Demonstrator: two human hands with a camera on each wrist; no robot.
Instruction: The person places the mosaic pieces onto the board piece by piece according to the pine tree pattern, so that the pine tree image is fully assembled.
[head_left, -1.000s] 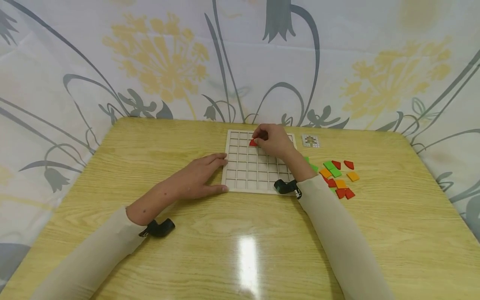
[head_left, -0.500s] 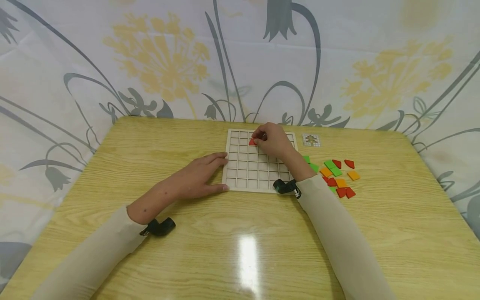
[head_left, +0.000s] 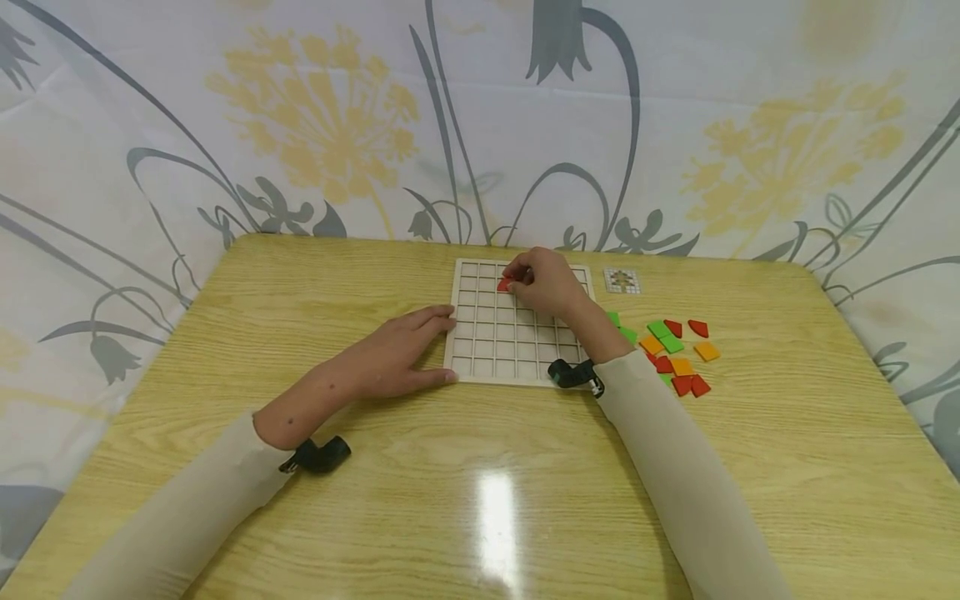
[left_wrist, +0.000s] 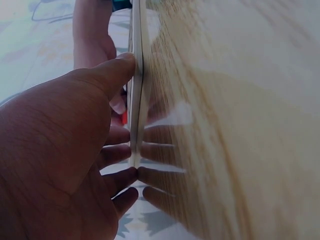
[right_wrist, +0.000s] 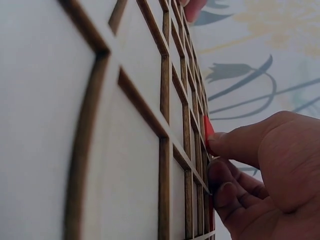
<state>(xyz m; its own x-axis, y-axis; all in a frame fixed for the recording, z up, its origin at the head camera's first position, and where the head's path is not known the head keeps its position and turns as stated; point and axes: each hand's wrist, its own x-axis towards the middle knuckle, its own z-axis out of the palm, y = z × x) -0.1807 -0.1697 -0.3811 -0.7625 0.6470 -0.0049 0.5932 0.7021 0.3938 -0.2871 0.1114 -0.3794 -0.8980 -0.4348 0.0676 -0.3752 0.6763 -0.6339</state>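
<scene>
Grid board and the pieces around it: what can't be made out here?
Head view: some upper cells of the grid board, behind the right grip.
Head view: part of the pinched red piece, covered by the same grip.
Head view: fine pattern of the card, too small.
Right wrist view: whether the lower red sliver is a separate piece; grip and board block it.

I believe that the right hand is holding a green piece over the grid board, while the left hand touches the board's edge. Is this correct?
The colour is wrong: the right hand holds a red piece, as the head view shows. The rest is correct.
</scene>
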